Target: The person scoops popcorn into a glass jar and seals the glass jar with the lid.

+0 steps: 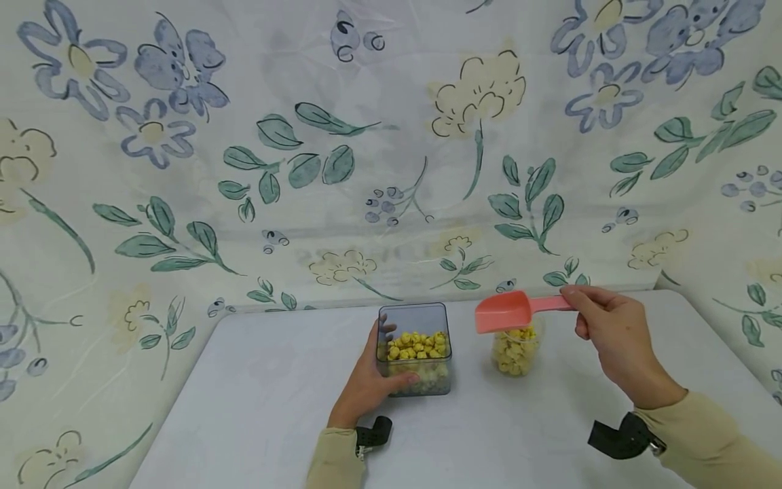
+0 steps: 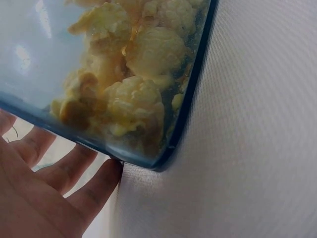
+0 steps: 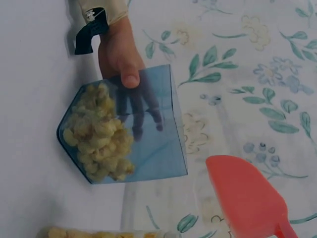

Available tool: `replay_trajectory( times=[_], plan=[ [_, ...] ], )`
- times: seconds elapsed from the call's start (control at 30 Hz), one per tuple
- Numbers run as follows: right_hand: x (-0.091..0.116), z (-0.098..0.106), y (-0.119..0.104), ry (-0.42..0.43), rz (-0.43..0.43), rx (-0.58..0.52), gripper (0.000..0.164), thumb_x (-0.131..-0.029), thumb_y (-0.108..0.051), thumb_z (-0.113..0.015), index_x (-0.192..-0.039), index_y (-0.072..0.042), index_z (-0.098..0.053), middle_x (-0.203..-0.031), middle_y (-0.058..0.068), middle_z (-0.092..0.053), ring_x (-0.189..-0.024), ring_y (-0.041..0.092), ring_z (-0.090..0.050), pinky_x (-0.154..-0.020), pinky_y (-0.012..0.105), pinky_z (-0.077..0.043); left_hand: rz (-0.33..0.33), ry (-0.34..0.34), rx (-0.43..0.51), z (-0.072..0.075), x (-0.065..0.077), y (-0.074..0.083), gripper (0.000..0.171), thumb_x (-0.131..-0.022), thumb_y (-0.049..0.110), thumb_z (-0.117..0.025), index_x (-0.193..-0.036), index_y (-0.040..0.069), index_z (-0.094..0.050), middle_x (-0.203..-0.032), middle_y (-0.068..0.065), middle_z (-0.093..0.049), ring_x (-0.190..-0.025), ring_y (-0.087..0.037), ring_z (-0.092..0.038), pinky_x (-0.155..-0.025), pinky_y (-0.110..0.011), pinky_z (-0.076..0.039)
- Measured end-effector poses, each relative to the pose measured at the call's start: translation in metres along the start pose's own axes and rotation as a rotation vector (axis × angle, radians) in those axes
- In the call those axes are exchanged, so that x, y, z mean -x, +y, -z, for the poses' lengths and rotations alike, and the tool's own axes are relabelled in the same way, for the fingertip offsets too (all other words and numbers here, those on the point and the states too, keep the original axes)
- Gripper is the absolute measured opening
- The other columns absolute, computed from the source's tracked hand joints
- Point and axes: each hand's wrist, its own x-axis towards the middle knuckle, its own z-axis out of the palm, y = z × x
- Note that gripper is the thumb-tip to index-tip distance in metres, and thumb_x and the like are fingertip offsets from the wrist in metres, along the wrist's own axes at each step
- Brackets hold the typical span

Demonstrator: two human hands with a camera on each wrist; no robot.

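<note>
My left hand point(image 1: 373, 377) grips a square, blue-tinted clear container point(image 1: 447, 380), thumb across its near face and fingers round the far left side. Yellow popcorn point(image 1: 417, 346) fills its lower part, also seen through the wall in the left wrist view. My right hand point(image 1: 617, 333) pinches the handle of a coral-pink scoop point(image 1: 504, 312) between thumb and fingers. Raised above the table, the scoop points left and overlaps the top of a small clear jar point(image 1: 537, 343) in the head view. That jar holds paler popcorn point(image 1: 514, 356).
Container and jar stand side by side on a white table point(image 1: 263, 394). Behind the table hangs a white flower-printed cloth point(image 1: 391, 136), which continues down both sides. A black wrist mount point(image 1: 623, 436) sits on the right forearm, another point(image 1: 374, 432) on the left.
</note>
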Motion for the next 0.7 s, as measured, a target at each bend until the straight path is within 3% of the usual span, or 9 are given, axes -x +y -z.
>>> replay_trajectory(
  times=[0.13,0.37,0.7],
  plan=[
    [0.001,-0.007,-0.001,-0.005,0.012,0.043,0.06,-0.088,-0.047,-0.056,-0.125,0.0,-0.055,-0.071,-0.004,-0.053,-0.057,0.01,-0.047,-0.053,0.02,-0.043,0.006,-0.005,0.007,0.001,0.002,0.009,0.107,-0.074,0.019,-0.079,-0.15,0.026,-0.004,-0.148,-0.007,-0.027,-0.136,-0.031,-0.023,-0.102,-0.053,-0.029],
    [0.002,-0.018,-0.003,-0.032,0.007,-0.021,0.056,-0.087,-0.043,-0.06,-0.122,0.001,-0.057,-0.076,-0.005,-0.055,-0.056,0.009,-0.045,-0.053,0.02,-0.042,0.0,0.032,-0.037,-0.003,-0.004,-0.014,0.108,-0.071,0.029,-0.081,-0.146,0.04,-0.004,-0.145,0.007,-0.03,-0.135,-0.022,-0.025,-0.104,-0.052,-0.027],
    [0.003,-0.034,-0.004,-0.087,0.055,-0.048,0.053,-0.088,-0.041,-0.06,-0.119,0.002,-0.059,-0.08,-0.006,-0.058,-0.054,0.009,-0.044,-0.051,0.021,-0.04,-0.018,0.04,-0.043,-0.003,-0.005,-0.019,0.109,-0.069,0.035,-0.082,-0.147,0.039,-0.006,-0.142,0.01,-0.032,-0.134,-0.019,-0.028,-0.103,-0.052,-0.028]
  ],
)
